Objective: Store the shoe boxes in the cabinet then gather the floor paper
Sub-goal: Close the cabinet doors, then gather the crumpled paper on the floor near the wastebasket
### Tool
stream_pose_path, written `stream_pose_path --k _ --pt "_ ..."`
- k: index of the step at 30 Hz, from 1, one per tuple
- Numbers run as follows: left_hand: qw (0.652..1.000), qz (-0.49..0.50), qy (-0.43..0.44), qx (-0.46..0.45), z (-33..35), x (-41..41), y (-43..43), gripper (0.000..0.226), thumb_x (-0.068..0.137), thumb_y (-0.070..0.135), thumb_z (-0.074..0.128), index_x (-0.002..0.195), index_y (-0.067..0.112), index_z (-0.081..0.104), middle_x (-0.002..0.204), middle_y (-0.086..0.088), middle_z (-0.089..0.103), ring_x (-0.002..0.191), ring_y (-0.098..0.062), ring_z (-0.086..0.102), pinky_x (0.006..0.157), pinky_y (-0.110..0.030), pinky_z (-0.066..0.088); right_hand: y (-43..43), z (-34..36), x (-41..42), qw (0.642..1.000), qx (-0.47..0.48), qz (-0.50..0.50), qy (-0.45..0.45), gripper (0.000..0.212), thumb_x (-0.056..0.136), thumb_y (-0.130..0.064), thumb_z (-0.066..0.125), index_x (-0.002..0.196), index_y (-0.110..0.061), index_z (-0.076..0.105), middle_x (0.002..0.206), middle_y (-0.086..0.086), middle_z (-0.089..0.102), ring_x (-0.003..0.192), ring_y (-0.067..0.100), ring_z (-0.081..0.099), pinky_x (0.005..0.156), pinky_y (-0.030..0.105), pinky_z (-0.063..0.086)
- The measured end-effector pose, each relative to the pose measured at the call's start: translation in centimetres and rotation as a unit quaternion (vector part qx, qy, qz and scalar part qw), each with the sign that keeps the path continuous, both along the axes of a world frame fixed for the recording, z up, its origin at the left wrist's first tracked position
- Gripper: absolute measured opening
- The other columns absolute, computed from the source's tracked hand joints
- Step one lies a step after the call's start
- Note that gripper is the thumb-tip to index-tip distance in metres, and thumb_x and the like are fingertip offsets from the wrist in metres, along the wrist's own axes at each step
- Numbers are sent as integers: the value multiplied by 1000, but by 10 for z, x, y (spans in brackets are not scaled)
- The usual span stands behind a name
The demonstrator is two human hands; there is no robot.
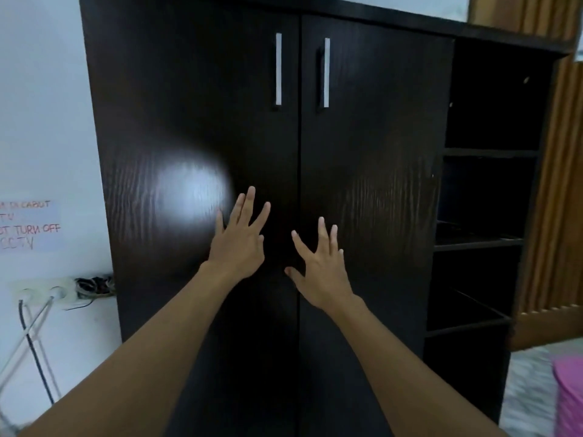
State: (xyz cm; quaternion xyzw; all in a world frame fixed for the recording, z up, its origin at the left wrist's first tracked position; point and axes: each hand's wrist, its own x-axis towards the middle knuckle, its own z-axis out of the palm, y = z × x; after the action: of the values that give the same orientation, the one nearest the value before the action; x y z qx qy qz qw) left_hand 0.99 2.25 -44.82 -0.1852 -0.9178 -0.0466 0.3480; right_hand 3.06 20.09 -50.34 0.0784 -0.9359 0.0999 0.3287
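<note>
A tall dark cabinet (220, 121) fills most of the view, with both of its doors shut and meeting at a seam that runs down the centre. Two pale vertical handles are fixed near the top, at about 12 o'clock: the left handle (278, 69) and the right handle (326, 72), one on either side of the seam.

The left hand (239, 244) is held up before the left door, at about 7 o'clock from the handles, with its fingers spread wide and nothing held. The right hand (321, 269) is raised before the right door, just across the seam, likewise spread and empty. Whether the palms are touching the doors or only near them cannot be told.

No shoe boxes are seen anywhere in view, and no floor paper either; only a strip of patterned floor (523, 389) shows at 4 o'clock. Open shelves (485, 152) stand at 3 o'clock on the cabinet's right side, and nothing can be made out in their shadow.

The storing step is judged to be in hand, with the doors either just being pushed closed or about to be opened; which of the two cannot be settled here. If boxes remain, the handles must be reached upward and pulled. Otherwise the view must be turned down to the floor so that the paper can be found.
</note>
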Motion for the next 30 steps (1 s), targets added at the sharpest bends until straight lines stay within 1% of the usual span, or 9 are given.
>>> stream_pose_path --k 5,9,12,15,19,21,25,27,30 --pt "999 11 42 -16 -13 -9 0 74 101 27 40 155 28 -10 157 -6 -36 146 -23 -29 119 -54 -6 -1 -3 -17 999 22 1 -43 87 95 -52 51 152 -39 -13 153 10 -41 141 41 -33 114 66 10" --pt "998 16 58 1 -15 -7 10 75 99 29 44 156 25 -3 159 -10 -31 147 -28 -25 118 -56 -4 9 -4 -9 999 21 11 -23 81 97 -45 52 154 -39 -5 159 6 -32 146 34 -26 115 62 15" --pt "995 -13 83 53 -21 -2 28 65 96 26 49 155 25 21 164 -13 -11 151 -32 -9 119 -55 5 27 -5 7 999 -12 33 -25 69 98 -40 52 155 -35 15 165 0 -10 151 26 -4 116 55 25" --pt "988 -105 76 87 -35 5 59 55 96 28 51 149 22 38 162 -14 17 151 -29 14 120 -49 16 54 -15 28 996 -68 13 -48 59 98 -38 52 153 -35 28 163 -3 18 147 19 26 112 41 36" --pt "965 -223 2 137 -72 15 108 55 94 30 55 147 23 40 157 -10 31 143 -25 33 108 -39 40 106 -47 60 990 -109 -33 -81 49 98 -38 52 146 -35 42 149 -11 44 129 9 47 96 27 42" --pt "951 -267 -44 146 -97 23 134 53 95 29 55 146 23 42 154 -7 35 139 -22 38 103 -34 43 135 -76 82 982 -139 -77 -101 42 97 -39 53 139 -36 50 139 -13 53 116 7 56 88 25 45" --pt "911 -332 -209 128 -163 45 191 45 97 33 52 141 28 47 138 5 50 125 -15 49 98 -32 46 195 -148 137 959 -186 -161 -141 36 95 -38 55 131 -35 58 129 -12 60 116 9 58 92 28 48" --pt "882 -347 -301 106 -203 58 224 46 96 36 52 142 31 46 132 5 53 117 -18 54 96 -37 49 224 -184 170 948 -198 -188 -163 36 96 -35 56 132 -30 59 128 -8 62 116 11 59 90 23 45" --pt "850 -340 -390 100 -264 83 276 52 94 38 55 144 29 44 129 1 53 109 -24 57 91 -36 48 266 -245 217 928 -216 -224 -205 39 97 -38 53 134 -27 57 134 -4 60 121 15 57 98 30 46"
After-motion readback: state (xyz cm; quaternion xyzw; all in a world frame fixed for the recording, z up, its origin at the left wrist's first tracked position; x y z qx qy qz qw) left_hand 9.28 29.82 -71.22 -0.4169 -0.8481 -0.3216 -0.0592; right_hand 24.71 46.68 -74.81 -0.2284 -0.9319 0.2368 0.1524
